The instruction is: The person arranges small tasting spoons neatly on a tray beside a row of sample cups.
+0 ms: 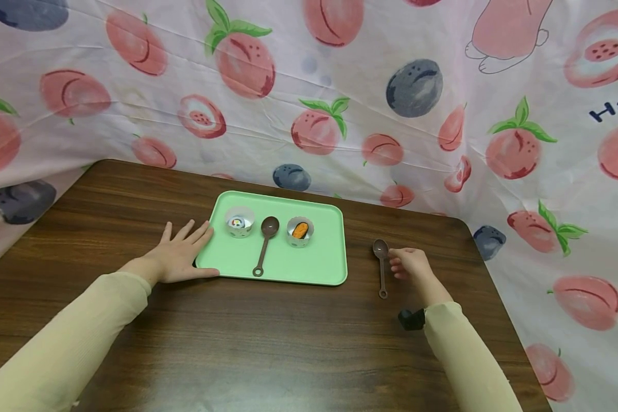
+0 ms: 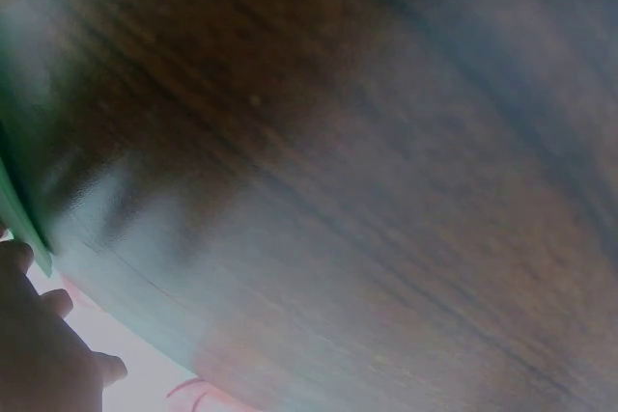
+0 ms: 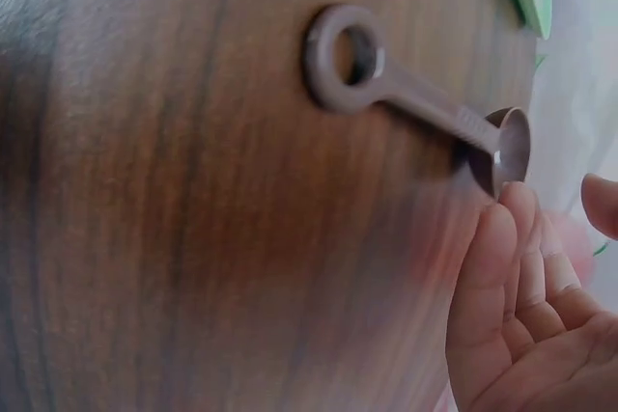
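My left hand [image 1: 180, 256] lies spread at the left end of a light green tray [image 1: 309, 269], fingertips and thumb right at its rim. In the left wrist view its fingers [image 2: 58, 301] show beside the tray's edge. A brown measuring spoon [image 1: 382, 269] lies on the table right of the tray. My right hand [image 1: 411, 266] is beside this spoon's bowl. Seen from the right wrist, the fingertips [image 3: 494, 229] reach the bowl while the thumb stands apart. On the tray are a second brown spoon [image 1: 264, 246] and two small patterned cups [image 1: 244, 232].
The left cup holds a small round white piece with a coloured centre [image 1: 236, 222]; the right one holds an orange and black piece [image 1: 300, 230]. A dark wooden table [image 1: 288, 343] carries everything. A peach-printed cloth [image 1: 360, 68] hangs behind it and along the right side.
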The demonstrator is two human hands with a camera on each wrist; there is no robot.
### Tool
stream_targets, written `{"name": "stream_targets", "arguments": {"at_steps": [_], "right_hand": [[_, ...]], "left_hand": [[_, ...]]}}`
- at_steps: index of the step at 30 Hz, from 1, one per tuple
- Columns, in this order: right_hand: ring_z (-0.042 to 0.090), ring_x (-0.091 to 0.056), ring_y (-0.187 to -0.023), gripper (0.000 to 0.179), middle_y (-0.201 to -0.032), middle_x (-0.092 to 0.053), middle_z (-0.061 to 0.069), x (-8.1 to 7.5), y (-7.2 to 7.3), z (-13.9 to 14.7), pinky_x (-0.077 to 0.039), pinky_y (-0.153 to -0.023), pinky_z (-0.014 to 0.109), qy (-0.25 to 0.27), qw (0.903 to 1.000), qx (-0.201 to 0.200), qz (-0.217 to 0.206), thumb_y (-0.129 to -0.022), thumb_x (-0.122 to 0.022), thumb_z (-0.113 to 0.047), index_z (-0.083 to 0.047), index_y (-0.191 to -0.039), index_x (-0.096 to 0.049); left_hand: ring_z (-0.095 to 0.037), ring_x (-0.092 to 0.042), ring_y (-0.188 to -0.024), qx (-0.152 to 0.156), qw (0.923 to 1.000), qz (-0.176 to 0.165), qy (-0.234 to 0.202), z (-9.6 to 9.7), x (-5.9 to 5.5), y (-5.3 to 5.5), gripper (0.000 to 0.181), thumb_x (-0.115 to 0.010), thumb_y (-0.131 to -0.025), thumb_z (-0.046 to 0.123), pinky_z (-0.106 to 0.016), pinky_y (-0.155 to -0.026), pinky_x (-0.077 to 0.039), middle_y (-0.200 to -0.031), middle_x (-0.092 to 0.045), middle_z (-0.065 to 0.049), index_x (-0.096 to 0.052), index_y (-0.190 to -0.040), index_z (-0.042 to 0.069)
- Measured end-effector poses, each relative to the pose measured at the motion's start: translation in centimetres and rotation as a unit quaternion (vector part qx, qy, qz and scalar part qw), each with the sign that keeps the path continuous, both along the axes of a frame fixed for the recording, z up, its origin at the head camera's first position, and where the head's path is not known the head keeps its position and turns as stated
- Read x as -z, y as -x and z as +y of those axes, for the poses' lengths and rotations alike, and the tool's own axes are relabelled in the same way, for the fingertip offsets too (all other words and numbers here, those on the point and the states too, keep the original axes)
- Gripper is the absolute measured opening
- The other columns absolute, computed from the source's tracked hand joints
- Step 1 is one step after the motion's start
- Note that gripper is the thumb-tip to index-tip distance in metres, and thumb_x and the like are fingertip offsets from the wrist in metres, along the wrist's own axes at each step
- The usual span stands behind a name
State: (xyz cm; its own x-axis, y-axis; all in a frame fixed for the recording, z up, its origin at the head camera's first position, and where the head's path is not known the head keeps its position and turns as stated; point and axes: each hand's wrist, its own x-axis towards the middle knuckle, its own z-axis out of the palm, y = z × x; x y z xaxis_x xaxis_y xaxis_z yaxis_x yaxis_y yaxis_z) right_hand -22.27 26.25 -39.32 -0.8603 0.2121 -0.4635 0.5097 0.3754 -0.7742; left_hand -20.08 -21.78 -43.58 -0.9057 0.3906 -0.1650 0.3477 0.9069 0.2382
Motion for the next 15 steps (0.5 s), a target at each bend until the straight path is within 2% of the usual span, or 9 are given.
{"name": "stream_targets", "arguments": {"at_steps": [15], "right_hand": [[0.007, -0.056, -0.058, 0.033, -0.073, -0.059, -0.001, 1.9, 0.1, 0.2, -0.053, -0.058, 0.024, -0.02, 0.9996, 0.008, -0.016, -0.093, -0.055, -0.022, 0.004, -0.114, -0.053]], "left_hand": [[-0.047, -0.007, -0.141, 0.0, 1.0, -0.002, -0.001, -0.1, 0.2, 0.1, 0.103, -0.049, -0.081, 0.07, -0.071, -0.104, 0.008, -0.156, -0.012, -0.02, -0.017, -0.149, 0.001]]}}
